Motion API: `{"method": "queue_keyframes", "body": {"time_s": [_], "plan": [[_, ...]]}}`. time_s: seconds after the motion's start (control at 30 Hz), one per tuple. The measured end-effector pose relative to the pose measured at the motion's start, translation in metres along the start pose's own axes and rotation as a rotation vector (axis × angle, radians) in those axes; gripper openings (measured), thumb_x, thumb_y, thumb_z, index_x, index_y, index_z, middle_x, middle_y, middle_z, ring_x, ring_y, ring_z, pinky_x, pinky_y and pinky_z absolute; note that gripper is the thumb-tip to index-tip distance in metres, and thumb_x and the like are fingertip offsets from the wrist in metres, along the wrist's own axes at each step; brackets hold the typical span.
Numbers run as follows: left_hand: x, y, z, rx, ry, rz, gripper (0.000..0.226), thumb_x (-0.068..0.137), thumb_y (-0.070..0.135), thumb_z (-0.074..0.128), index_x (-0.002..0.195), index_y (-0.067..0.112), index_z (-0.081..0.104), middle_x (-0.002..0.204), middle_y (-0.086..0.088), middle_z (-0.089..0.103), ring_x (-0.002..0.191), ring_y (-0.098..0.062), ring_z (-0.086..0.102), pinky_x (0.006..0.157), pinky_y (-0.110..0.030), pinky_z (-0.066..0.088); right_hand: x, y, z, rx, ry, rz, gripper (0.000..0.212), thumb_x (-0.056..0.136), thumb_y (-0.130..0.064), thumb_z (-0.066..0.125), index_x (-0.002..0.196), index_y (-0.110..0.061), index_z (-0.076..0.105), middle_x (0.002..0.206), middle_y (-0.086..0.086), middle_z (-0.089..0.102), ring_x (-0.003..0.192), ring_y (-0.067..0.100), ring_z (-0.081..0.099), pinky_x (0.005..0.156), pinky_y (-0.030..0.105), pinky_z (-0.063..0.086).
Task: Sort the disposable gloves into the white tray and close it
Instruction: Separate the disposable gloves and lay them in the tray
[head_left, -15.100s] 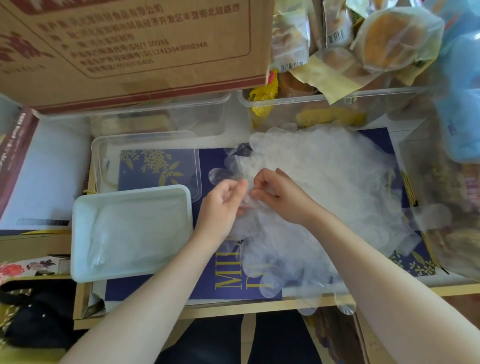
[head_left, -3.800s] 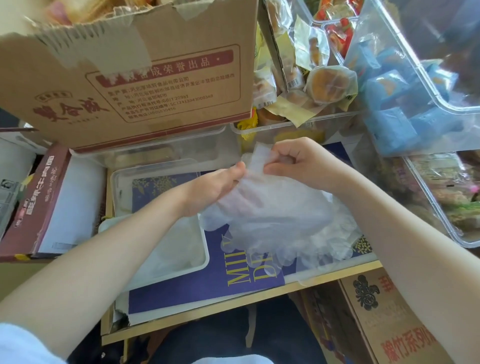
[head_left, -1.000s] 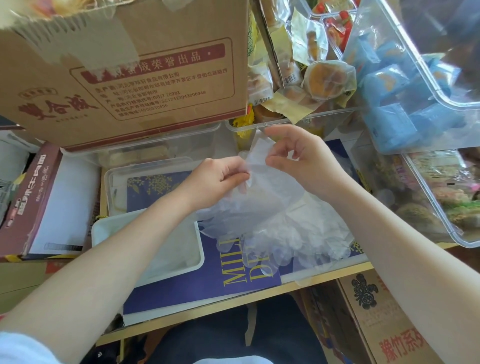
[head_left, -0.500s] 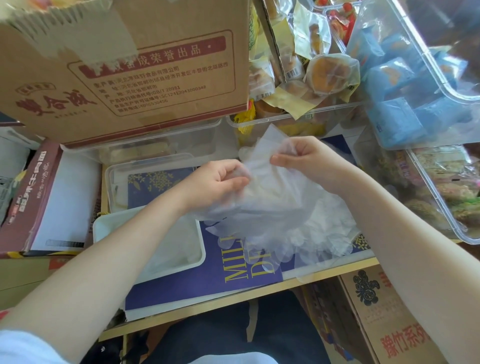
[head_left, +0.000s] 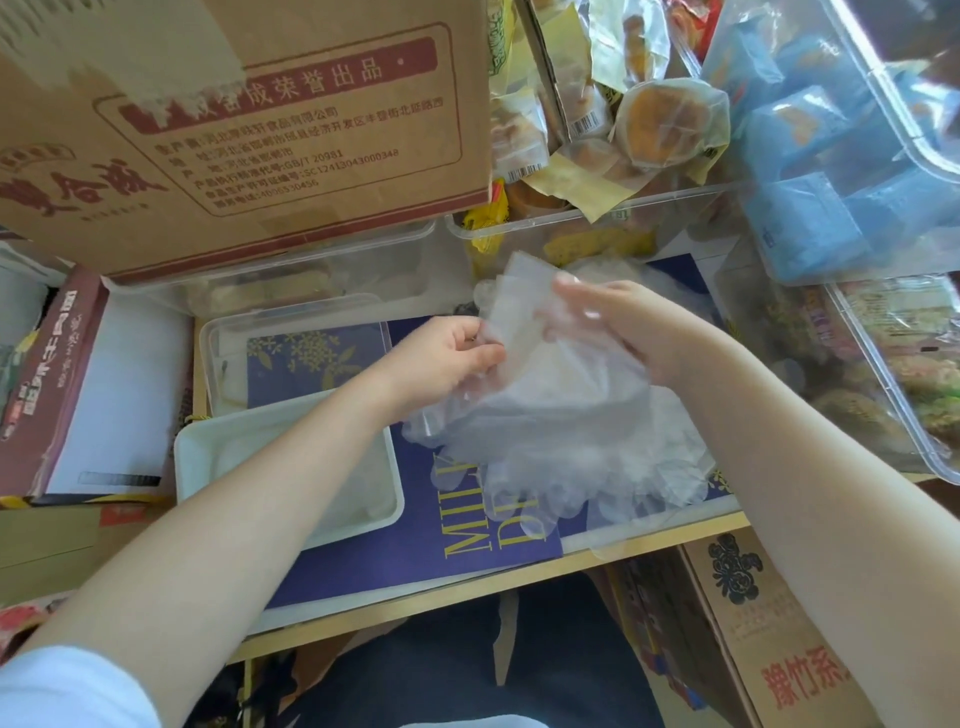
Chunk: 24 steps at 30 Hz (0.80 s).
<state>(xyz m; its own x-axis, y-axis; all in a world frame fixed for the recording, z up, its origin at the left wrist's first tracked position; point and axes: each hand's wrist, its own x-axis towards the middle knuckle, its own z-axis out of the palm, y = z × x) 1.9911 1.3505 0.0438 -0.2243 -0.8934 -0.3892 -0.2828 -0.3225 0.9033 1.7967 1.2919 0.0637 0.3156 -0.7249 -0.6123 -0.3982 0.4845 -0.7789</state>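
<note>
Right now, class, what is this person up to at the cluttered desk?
A person is sorting clear disposable gloves. The left hand and right hand both pinch the cuff end of a bunch lifted from the pile on the blue book. The white tray lies open to the left, under the left forearm, with some gloves already inside. The clear lid lies behind it, not yet on.

A pale wooden desk (head_left: 649, 545) carries a navy printed board (head_left: 415, 530) under bright daylight. A brown cardboard box (head_left: 249, 130) looms at the back, clear plastic bins (head_left: 883, 395) of wrapped snacks crowd the right, and another cardboard carton (head_left: 769, 639) stands below the desk edge.
</note>
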Motion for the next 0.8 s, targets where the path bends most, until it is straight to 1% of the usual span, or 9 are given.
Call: {"method": "queue_keyframes", "body": {"time_s": [0.03,0.1,0.2,0.27,0.33,0.53,0.6,0.73,0.8], "plan": [[0.001,-0.004,0.0,-0.059,0.045,-0.011,0.018,0.094,0.005,0.051,0.079,0.013,0.058,0.055,0.011,0.063,0.048,-0.002,0.053,0.052,-0.013,0.043,-0.002,0.005,-0.006,0.104,-0.044,0.067,0.084,0.059,-0.079,0.057,0.116,-0.018,0.066,0.112,0.002,0.069,0.113,0.027,0.059,0.104,0.042,0.039],[0.006,-0.012,-0.002,-0.191,0.164,-0.039,0.02,0.095,0.004,0.047,0.079,0.012,0.055,0.051,0.011,0.063,0.045,0.001,0.054,0.05,-0.012,0.043,-0.004,0.022,-0.017,0.289,-0.14,0.123,0.087,0.07,-0.081,0.038,0.112,-0.012,0.069,0.109,0.007,0.071,0.098,0.021,0.067,0.091,0.034,0.047],[0.009,-0.023,-0.004,-0.308,0.259,-0.082,0.022,0.097,0.006,0.043,0.08,0.014,0.054,0.057,0.011,0.066,0.053,0.001,0.06,0.056,-0.013,0.048,-0.009,0.045,-0.013,0.423,-0.268,0.123,0.047,0.086,-0.046,0.051,0.082,-0.005,0.072,0.084,0.008,0.073,0.069,0.014,0.07,0.059,0.019,0.054],[0.01,-0.03,-0.006,-0.315,0.267,-0.127,0.022,0.098,0.007,0.041,0.082,0.014,0.055,0.06,0.012,0.068,0.058,0.001,0.063,0.057,-0.012,0.048,-0.007,0.055,-0.012,0.284,-0.296,0.066,0.013,0.085,-0.017,0.061,0.085,-0.005,0.066,0.08,0.003,0.072,0.069,0.01,0.069,0.063,0.017,0.053],[0.011,-0.036,-0.008,-0.266,0.271,-0.16,0.022,0.099,0.009,0.042,0.083,0.015,0.057,0.063,0.011,0.068,0.06,0.001,0.064,0.058,-0.012,0.048,-0.001,0.059,-0.014,0.238,-0.281,0.064,0.01,0.087,-0.005,0.057,0.079,-0.006,0.064,0.073,0.004,0.067,0.064,0.012,0.065,0.063,0.02,0.054],[0.02,-0.045,-0.009,-0.122,0.266,-0.203,0.019,0.097,0.007,0.047,0.082,0.015,0.057,0.077,-0.003,0.057,0.073,-0.014,0.06,0.065,-0.033,0.057,0.017,0.073,-0.024,0.078,-0.065,0.093,0.004,0.087,-0.01,0.063,0.088,-0.007,0.064,0.097,0.016,0.067,0.071,0.019,0.053,0.053,0.017,0.049],[0.023,-0.046,-0.006,-0.067,0.276,-0.211,0.021,0.096,0.009,0.048,0.08,0.018,0.057,0.079,-0.003,0.055,0.082,-0.023,0.057,0.08,-0.047,0.051,0.026,0.08,-0.028,0.081,0.009,0.12,0.029,0.085,-0.014,0.066,0.112,-0.003,0.059,0.099,0.004,0.07,0.069,0.011,0.06,0.056,0.014,0.047],[0.026,-0.045,0.008,-0.303,0.335,-0.277,0.021,0.098,0.004,0.042,0.086,0.013,0.058,0.085,-0.005,0.063,0.079,-0.016,0.06,0.083,-0.029,0.049,0.035,0.082,-0.038,0.043,0.111,0.095,0.004,0.089,-0.015,0.062,0.089,-0.012,0.06,0.066,-0.004,0.067,0.059,0.013,0.058,0.054,0.023,0.045],[0.028,-0.039,0.016,-0.422,0.369,-0.319,0.019,0.098,0.007,0.043,0.087,0.011,0.058,0.078,-0.003,0.066,0.069,-0.011,0.064,0.068,-0.02,0.052,0.034,0.078,-0.04,-0.325,0.244,0.017,0.014,0.092,-0.018,0.058,0.105,-0.014,0.057,0.101,0.006,0.068,0.087,0.021,0.063,0.074,0.032,0.051]]}}
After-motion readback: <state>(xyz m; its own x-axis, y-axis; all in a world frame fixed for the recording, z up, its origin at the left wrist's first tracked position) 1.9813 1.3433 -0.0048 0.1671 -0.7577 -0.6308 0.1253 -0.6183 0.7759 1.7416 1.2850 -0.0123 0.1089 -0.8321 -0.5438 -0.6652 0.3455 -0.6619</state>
